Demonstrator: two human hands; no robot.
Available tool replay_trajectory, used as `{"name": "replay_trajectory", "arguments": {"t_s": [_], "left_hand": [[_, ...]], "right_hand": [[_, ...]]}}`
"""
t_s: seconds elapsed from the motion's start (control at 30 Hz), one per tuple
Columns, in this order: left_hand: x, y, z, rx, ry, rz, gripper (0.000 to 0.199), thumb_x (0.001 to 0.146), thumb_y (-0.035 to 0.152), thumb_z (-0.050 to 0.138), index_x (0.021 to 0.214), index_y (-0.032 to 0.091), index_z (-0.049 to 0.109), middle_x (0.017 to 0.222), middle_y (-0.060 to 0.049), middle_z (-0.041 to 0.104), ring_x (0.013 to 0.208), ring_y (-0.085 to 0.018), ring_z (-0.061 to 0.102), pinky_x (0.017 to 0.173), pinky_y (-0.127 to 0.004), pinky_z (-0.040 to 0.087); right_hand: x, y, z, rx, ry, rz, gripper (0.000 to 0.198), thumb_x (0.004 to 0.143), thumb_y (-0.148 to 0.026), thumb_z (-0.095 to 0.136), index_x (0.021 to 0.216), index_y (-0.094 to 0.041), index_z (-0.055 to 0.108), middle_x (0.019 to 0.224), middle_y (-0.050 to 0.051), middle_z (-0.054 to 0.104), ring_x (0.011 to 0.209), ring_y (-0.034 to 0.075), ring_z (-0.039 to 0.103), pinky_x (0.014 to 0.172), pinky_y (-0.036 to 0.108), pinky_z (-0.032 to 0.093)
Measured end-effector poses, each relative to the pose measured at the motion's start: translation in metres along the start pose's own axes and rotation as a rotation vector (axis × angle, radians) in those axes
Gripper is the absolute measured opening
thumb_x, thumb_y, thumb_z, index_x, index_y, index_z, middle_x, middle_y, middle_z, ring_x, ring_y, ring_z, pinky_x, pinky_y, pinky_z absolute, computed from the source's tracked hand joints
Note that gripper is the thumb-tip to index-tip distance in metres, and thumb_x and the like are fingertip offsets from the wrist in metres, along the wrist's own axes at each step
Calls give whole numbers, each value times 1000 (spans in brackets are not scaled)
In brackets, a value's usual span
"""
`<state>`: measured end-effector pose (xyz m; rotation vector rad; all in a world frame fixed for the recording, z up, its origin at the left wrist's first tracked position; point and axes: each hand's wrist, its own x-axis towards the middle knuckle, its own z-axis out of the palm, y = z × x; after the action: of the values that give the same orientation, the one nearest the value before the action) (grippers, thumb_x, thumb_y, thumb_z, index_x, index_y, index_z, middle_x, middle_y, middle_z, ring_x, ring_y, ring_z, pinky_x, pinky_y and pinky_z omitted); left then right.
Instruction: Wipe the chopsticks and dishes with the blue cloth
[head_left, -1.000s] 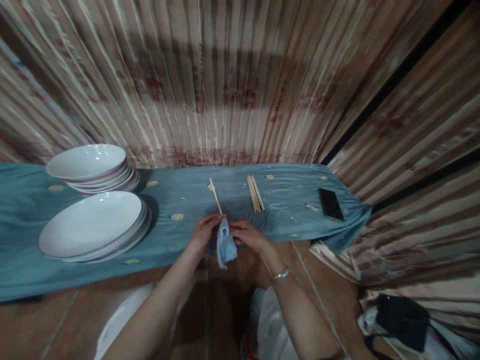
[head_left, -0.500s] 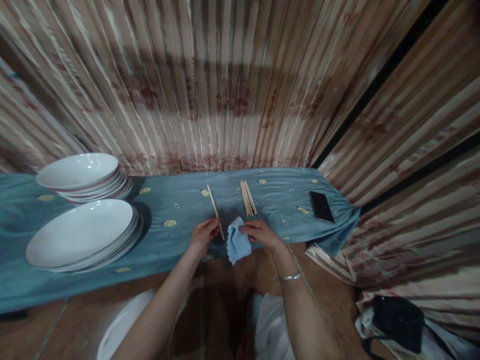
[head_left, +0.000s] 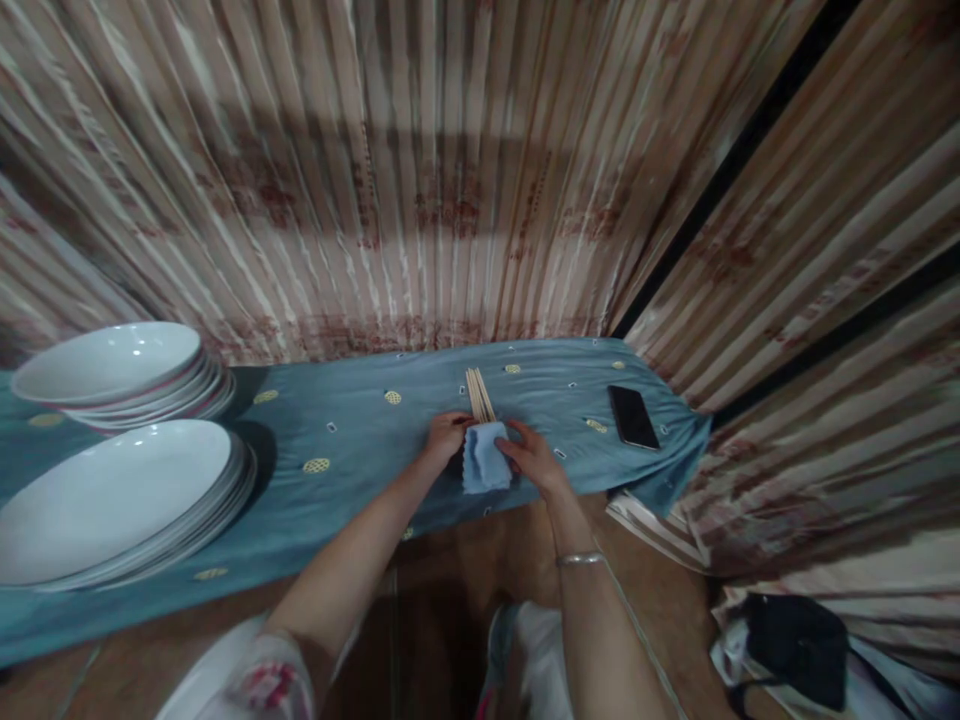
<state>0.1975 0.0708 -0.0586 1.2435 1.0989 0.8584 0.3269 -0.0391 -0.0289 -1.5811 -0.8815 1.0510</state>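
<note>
Several wooden chopsticks (head_left: 479, 393) lie side by side on the blue tablecloth (head_left: 360, 480), their far ends showing and their near ends hidden behind a cloth. My left hand (head_left: 448, 434) is closed at the left edge of this bundle, its fingertips pinched on a chopstick there. In my right hand (head_left: 529, 456) is a light blue cleaning cloth (head_left: 486, 460) with a scalloped edge, gripped at its right side between thumb and fingers. The cloth hangs over the lower part of the bundle, close beside my left fingertips.
On the left stand a stack of white bowls (head_left: 112, 362) and a stack of white oval plates (head_left: 120, 490). A black phone (head_left: 634, 416) lies to the right. Pleated curtains (head_left: 435, 200) rise along the back. A dark bag (head_left: 799, 645) sits at lower right.
My left hand has carried its single chopstick rightward to the bundle. The cloth in my right hand now lies across the bundle's near end. The view has shifted slightly to the right.
</note>
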Motion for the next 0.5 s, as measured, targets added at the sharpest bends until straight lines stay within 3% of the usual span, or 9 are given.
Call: {"name": "replay_trajectory", "arguments": {"t_s": [0.23,0.5], "left_hand": [[28,-9,15,45,-71,26,7,60,21,69,65,15,71,58,-2,67,54,-15,60,54,-25,44],[45,-12,12,138,-129,72,14,56,28,73,63,16,70,54,2,64,53,-14,59,53,-23,43]], "right_hand": [[13,1,-2,84,-51,136,91,65,-33,70,141,-4,31,40,-12,39,38,8,32,38,21,23],[26,12,1,133,-169,132,84,63,-36,71,137,-13,38,40,-14,36,37,6,29,39,20,20]]}}
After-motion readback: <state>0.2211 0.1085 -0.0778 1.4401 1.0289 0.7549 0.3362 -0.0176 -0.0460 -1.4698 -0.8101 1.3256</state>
